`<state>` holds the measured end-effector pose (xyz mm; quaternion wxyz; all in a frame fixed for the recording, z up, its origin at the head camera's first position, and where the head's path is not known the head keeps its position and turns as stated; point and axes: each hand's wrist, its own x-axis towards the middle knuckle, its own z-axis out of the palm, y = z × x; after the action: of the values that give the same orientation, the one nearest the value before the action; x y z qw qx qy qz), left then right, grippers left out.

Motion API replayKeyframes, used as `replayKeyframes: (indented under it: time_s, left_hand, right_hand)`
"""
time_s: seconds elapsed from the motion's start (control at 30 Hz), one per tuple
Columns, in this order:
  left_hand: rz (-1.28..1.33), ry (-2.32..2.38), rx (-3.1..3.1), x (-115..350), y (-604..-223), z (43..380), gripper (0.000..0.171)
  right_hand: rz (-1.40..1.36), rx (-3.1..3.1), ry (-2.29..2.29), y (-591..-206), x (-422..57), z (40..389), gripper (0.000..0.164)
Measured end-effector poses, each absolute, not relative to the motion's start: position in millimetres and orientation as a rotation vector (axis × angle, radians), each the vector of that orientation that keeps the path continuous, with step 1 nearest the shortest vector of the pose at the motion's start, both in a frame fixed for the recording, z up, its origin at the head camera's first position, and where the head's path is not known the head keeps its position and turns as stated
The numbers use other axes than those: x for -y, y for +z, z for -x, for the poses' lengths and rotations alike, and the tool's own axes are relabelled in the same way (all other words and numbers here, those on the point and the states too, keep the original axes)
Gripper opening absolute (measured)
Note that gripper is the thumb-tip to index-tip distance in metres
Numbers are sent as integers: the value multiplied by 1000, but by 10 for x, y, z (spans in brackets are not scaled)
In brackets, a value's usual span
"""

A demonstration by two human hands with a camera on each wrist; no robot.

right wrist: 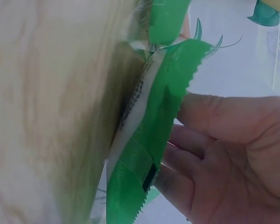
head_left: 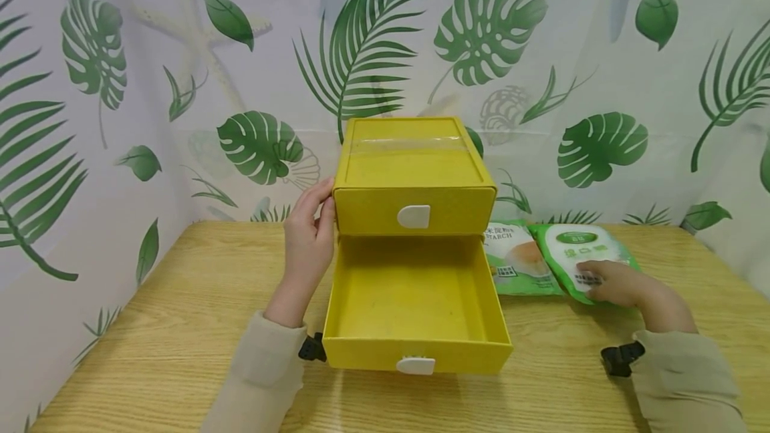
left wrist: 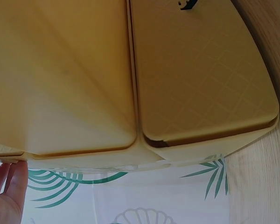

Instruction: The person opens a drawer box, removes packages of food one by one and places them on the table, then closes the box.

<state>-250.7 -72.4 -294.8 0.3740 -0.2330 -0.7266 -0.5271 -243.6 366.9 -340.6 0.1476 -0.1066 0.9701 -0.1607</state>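
A yellow two-drawer box (head_left: 415, 152) stands in the middle of the table, its lower drawer (head_left: 415, 293) pulled out with nothing inside. My left hand (head_left: 309, 239) rests against the left side of the upper drawer, fingers fairly straight; in the left wrist view its fingertips touch the box edge. To the right, my right hand (head_left: 622, 286) grips the near right part of a green and white packet (head_left: 562, 249). The right wrist view shows the packet's green crimped edge close against the fingers, parts of which it hides. A starch bag (head_left: 517, 262) lies beside it, partly behind the box.
Both drawers have white pull tabs (head_left: 415, 217). The wood-grain table (head_left: 210, 299) meets a leaf-printed backdrop (head_left: 373, 39) at the back and sides. Black wrist-worn devices (head_left: 622, 358) sit near both cuffs.
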Motion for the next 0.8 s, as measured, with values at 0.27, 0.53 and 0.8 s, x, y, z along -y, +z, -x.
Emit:
replayKeyframes:
  time_s: [0.27,0.53,0.8]
  left_hand:
    - [590,-1366,1848,716,-2940,2504,24]
    - [590,-1364,1851,714,-2943,2503,24]
    - [588,-1366,1853,715,-2946,2503,24]
  right_hand:
    - [284,-2764,-495,-3434,-3685,2450,53]
    - [284,-2776,-481,-3425,-3671,2445,51]
    - [336,-2875,-489,-3353,-3645,2419,51]
